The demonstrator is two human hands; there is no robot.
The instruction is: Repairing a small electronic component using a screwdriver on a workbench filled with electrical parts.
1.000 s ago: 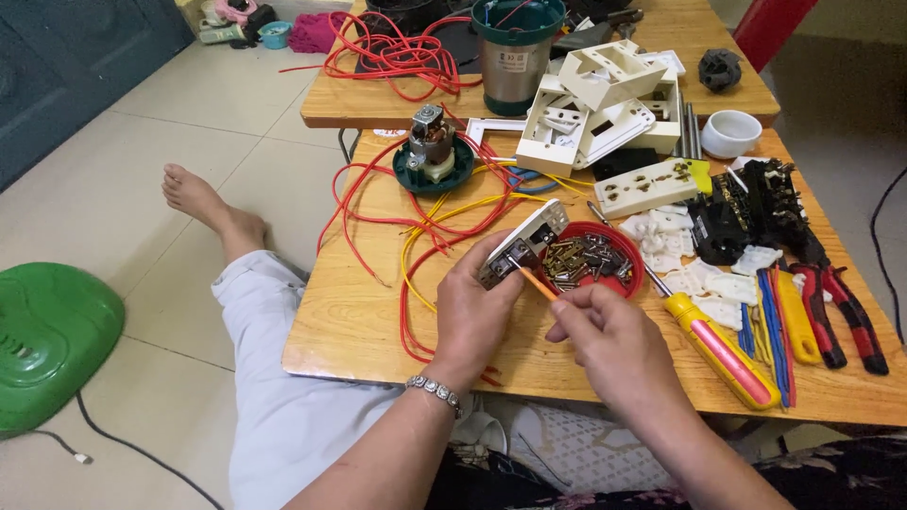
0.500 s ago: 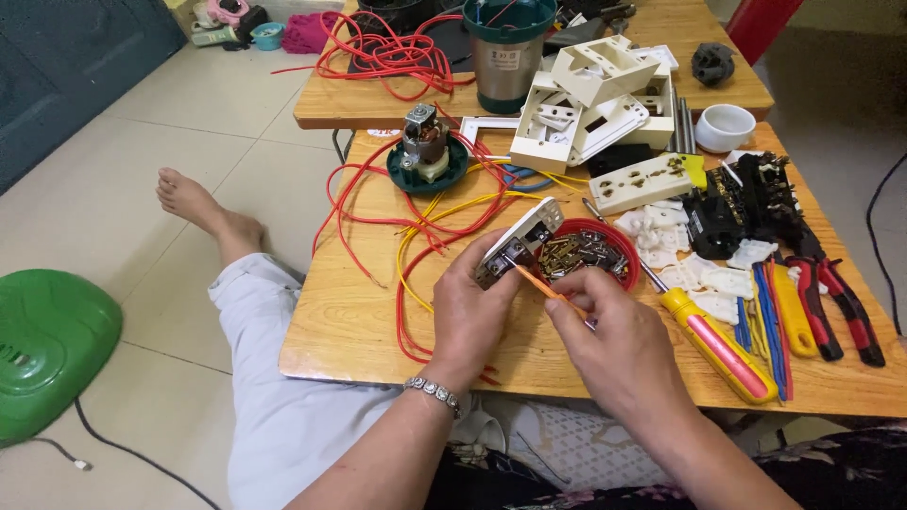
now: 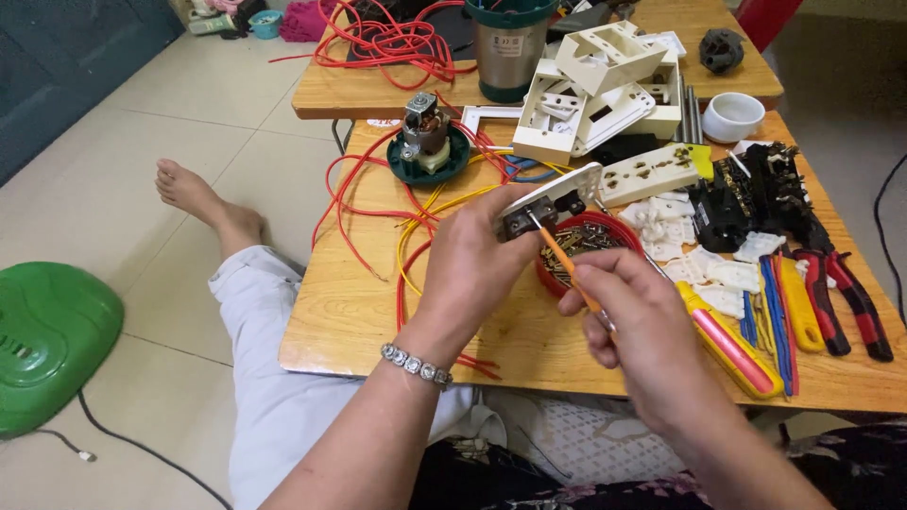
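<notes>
Switch plate: white, oblong, tilted, dark module showing (back facing up), held above the bench middle.
Left hand: fingers wrapped around the plate.
Right hand: fingers pinching an orange screwdriver, tip at the module.
Red bowl: just behind, holding small metal parts.

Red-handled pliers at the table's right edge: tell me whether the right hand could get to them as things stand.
Probably yes, but not at once. The right hand holds an orange screwdriver against the socket plate in the left hand. The red-handled pliers lie uncovered to its right, nothing over them.
</notes>
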